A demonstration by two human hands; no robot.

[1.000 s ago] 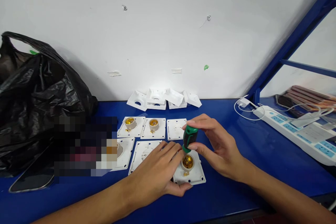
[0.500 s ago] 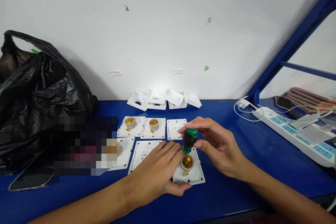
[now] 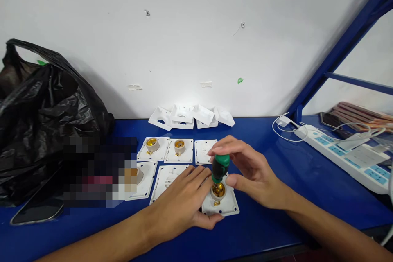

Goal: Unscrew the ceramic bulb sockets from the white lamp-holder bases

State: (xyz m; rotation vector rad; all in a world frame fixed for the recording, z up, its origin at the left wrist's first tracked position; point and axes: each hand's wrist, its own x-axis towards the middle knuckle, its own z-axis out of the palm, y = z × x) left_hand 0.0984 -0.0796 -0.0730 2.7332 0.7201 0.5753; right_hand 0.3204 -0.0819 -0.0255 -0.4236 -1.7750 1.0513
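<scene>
A short green-and-black screwdriver stands almost upright, its tip down inside the brass-lined cup of a lamp holder on a square white base. My right hand has its fingertips at the top of the handle, with the thumb a little off its side. My left hand grips the lamp holder from the left, thumb along the front edge and fingers behind the cup. Partly under the left hand lies a white plate with a raised centre.
Two lamp holders and a flat white plate lie behind. White covers lean by the wall. A black plastic bag and a phone are left; a power strip with cables is right. A blurred patch hides the left middle.
My right thumb has moved away from the handle, and the fingers have shifted slightly over its top. The screwdriver sits a little lower. My left hand has stayed in place.
</scene>
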